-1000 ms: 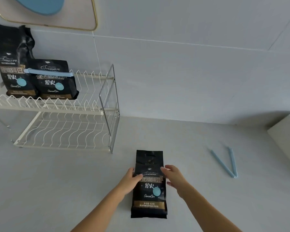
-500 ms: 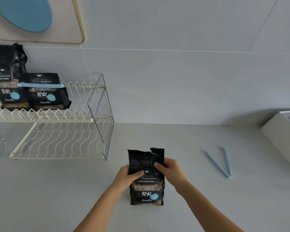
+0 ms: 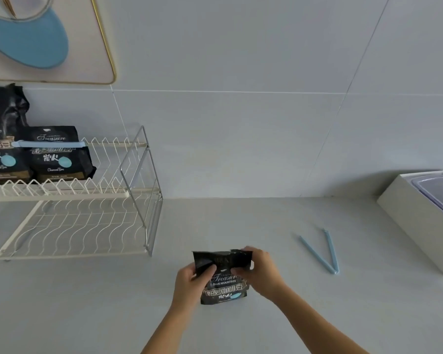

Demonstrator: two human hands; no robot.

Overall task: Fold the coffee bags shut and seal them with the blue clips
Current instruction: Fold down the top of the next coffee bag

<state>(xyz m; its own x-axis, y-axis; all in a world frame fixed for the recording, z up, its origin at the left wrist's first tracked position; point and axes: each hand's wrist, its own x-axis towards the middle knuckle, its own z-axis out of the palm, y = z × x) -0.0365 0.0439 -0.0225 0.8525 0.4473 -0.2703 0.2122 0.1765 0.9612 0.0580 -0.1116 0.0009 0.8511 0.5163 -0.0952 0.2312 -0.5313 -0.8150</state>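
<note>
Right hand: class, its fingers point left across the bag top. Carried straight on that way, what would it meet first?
The right hand already grips the coffee bag; straight on leftward it would probably meet the left hand on the bag's other edge, though depth is unclear.

Two-tier wire dish rack (image 3: 82, 221), cream with a chrome end frame: left of the frame, standing on the pale grey countertop (image 3: 87, 302) against the tiled wall (image 3: 241, 123). White box (image 3: 417, 226): right edge, on the countertop, holding what may be a clear lidded plastic container (image 3: 440, 192), only partly in view. Gold-rimmed board (image 3: 97, 47) with a blue oval shape (image 3: 31, 44): upper left, on the wall.
</note>
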